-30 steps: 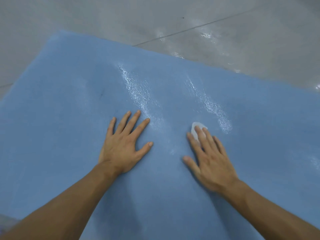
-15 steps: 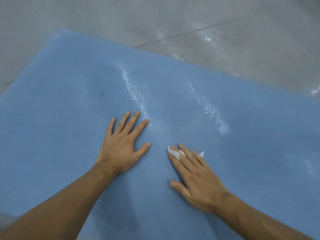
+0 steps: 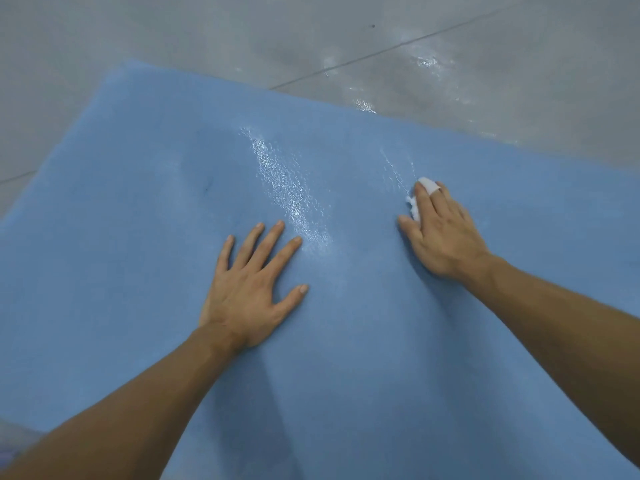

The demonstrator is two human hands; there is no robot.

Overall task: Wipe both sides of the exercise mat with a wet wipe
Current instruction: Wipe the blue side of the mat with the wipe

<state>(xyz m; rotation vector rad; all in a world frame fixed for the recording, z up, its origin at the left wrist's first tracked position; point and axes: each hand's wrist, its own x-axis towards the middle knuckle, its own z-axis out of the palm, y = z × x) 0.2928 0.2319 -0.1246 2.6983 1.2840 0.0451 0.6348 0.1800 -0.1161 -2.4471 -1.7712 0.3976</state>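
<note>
1. Blue foam, the exercise mat (image 3: 138, 237) lies flat on the grey floor (image 3: 207, 36) and fills most of the view. Its far edge and far-left corner show, while the near and right parts run out of frame.
2. The left hand (image 3: 249, 292) lies palm down on the mat with fingers straight and spread. Its grip is apart and holds nothing, and it seems to pin the mat in place.
3. The right hand (image 3: 443, 233) presses the wet wipe (image 3: 426, 185) onto the mat under nearly straight fingers. Its grip is not clamped round the wipe, and the white wad peeks out past the fingertips.
4. Two shiny damp marks show wiped ground: a broad streak (image 3: 287, 192) just beyond the left fingertips and a thinner streak (image 3: 394, 168) running up from the wipe.
5. By that evidence, the upward face looks only partly covered. The left stretch and the near part appear matte and dry.
6. The underside is hidden, so I cannot tell whether it has been wiped. If not, turning the mat over and wiping that side remains.
</note>
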